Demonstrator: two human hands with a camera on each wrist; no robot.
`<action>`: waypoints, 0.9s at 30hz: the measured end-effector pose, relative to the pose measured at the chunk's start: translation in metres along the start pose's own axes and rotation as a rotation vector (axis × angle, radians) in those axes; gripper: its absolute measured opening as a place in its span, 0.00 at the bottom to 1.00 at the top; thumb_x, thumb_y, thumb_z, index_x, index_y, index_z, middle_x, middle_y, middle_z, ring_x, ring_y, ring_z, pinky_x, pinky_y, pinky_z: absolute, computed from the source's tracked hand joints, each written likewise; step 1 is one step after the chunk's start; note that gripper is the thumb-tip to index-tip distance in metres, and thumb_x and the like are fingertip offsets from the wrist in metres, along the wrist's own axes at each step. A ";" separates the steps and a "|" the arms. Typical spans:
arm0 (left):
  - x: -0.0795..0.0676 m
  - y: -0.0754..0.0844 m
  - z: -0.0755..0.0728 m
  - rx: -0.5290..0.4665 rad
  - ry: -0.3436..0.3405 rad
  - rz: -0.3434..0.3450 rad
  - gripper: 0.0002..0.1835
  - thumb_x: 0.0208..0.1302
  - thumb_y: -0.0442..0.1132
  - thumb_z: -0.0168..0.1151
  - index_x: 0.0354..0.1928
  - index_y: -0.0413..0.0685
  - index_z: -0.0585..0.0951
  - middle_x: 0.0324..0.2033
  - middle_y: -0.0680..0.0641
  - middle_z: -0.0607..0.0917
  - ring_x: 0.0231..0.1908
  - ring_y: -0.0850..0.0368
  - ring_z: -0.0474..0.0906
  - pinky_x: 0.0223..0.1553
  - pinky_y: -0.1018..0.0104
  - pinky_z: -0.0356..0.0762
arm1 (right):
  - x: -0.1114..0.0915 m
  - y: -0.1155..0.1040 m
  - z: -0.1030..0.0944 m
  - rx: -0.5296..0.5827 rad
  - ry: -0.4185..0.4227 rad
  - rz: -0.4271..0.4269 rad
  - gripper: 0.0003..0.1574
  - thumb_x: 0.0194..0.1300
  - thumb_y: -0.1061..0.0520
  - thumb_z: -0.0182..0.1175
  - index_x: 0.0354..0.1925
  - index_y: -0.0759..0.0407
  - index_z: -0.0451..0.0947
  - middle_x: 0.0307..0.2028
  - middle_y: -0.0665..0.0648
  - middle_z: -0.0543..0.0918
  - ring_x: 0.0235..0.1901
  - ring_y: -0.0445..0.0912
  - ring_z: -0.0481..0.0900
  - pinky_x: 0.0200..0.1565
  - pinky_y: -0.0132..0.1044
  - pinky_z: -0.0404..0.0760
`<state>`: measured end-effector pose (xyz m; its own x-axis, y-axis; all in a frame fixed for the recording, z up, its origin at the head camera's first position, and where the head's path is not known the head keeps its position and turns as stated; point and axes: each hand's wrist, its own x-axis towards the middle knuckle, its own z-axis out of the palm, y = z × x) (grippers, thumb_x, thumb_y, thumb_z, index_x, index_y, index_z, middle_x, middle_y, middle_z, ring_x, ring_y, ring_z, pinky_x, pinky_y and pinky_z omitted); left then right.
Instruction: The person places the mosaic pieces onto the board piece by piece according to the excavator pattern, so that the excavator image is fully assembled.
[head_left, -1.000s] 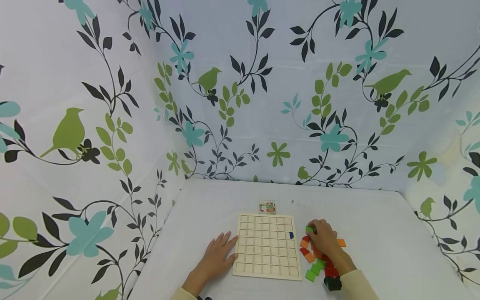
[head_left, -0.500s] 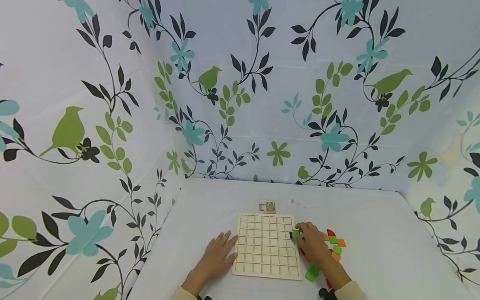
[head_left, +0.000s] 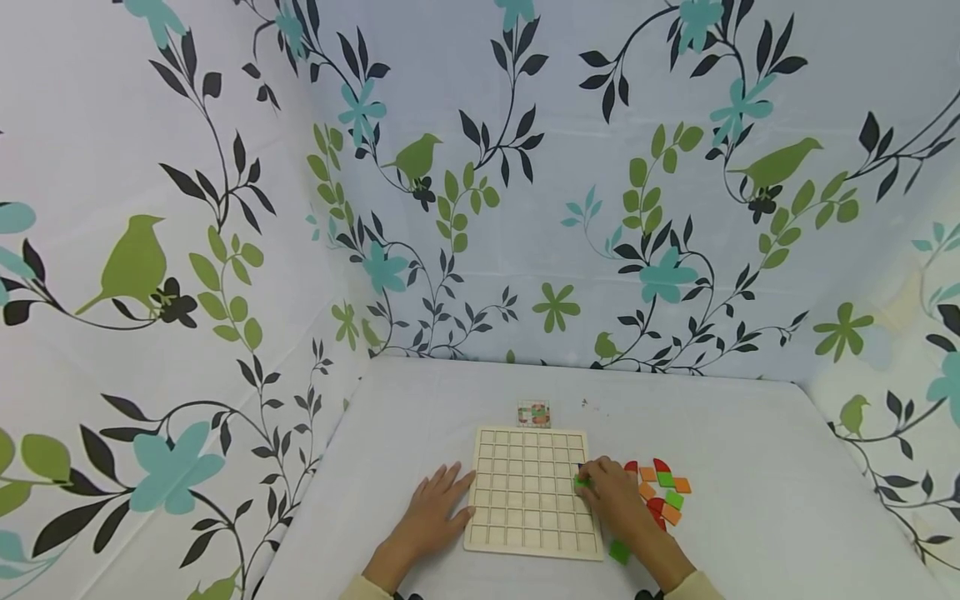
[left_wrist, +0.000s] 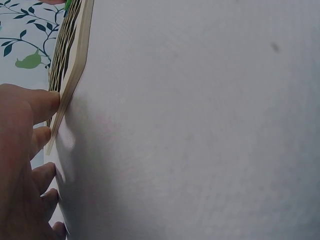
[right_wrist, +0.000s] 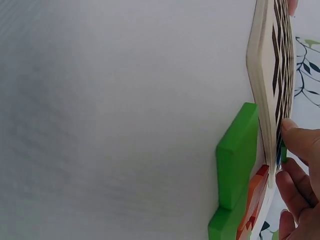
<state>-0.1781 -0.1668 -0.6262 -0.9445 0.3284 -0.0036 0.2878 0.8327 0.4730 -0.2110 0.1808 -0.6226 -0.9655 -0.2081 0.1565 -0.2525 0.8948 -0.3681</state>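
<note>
A pale wooden grid board (head_left: 525, 500) lies on the white table, divided into small square recesses. My right hand (head_left: 615, 500) is over its right side and pinches a small green square tile (head_left: 581, 481) between thumb and fingers. Just beyond that tile a bit of a blue piece (head_left: 581, 467) shows, mostly covered by the fingers. The right wrist view catches the edge of the pinched tile (right_wrist: 284, 152) at the board. My left hand (head_left: 432, 515) rests with fingers spread at the board's left side; in the left wrist view its thumb (left_wrist: 47, 102) touches the rim.
Loose red, orange and green tiles (head_left: 673, 499) lie right of the board, some behind the right hand. Close to the board's near right corner is a green tile (head_left: 619, 551). A small patterned card (head_left: 533, 413) lies beyond the far edge. Patterned cloth (head_left: 480, 275) hangs behind the table.
My right hand has carried the green tile left from the loose pieces onto the board, then slightly nearer, past the blue piece. The left hand has stayed in place.
</note>
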 end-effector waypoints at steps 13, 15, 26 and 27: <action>-0.001 0.000 0.001 0.001 0.002 0.002 0.33 0.78 0.54 0.58 0.79 0.55 0.68 0.80 0.39 0.64 0.80 0.33 0.56 0.76 0.27 0.52 | -0.005 -0.001 -0.006 0.061 -0.014 -0.019 0.11 0.65 0.53 0.76 0.43 0.44 0.83 0.45 0.45 0.83 0.49 0.45 0.80 0.45 0.40 0.68; 0.000 -0.001 0.001 0.004 0.002 0.002 0.33 0.78 0.55 0.58 0.80 0.55 0.68 0.80 0.39 0.64 0.80 0.34 0.56 0.77 0.27 0.52 | -0.005 -0.001 -0.007 0.071 -0.014 -0.019 0.11 0.65 0.53 0.76 0.43 0.44 0.84 0.45 0.45 0.83 0.50 0.45 0.80 0.46 0.40 0.68; 0.000 -0.001 0.002 0.006 0.006 0.002 0.33 0.78 0.54 0.58 0.79 0.54 0.69 0.80 0.39 0.64 0.80 0.34 0.56 0.77 0.27 0.52 | -0.005 0.002 -0.005 0.075 0.001 -0.047 0.09 0.66 0.57 0.75 0.43 0.44 0.86 0.44 0.43 0.84 0.47 0.42 0.78 0.46 0.40 0.72; 0.001 -0.001 0.002 0.007 0.005 0.002 0.33 0.78 0.54 0.58 0.79 0.54 0.68 0.80 0.39 0.64 0.80 0.34 0.56 0.77 0.28 0.52 | -0.005 0.002 -0.005 0.076 -0.003 -0.046 0.09 0.66 0.57 0.75 0.42 0.44 0.87 0.44 0.43 0.84 0.46 0.42 0.77 0.46 0.40 0.72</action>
<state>-0.1787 -0.1669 -0.6282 -0.9445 0.3284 0.0017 0.2912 0.8352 0.4665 -0.2068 0.1861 -0.6192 -0.9528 -0.2498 0.1724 -0.3009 0.8518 -0.4289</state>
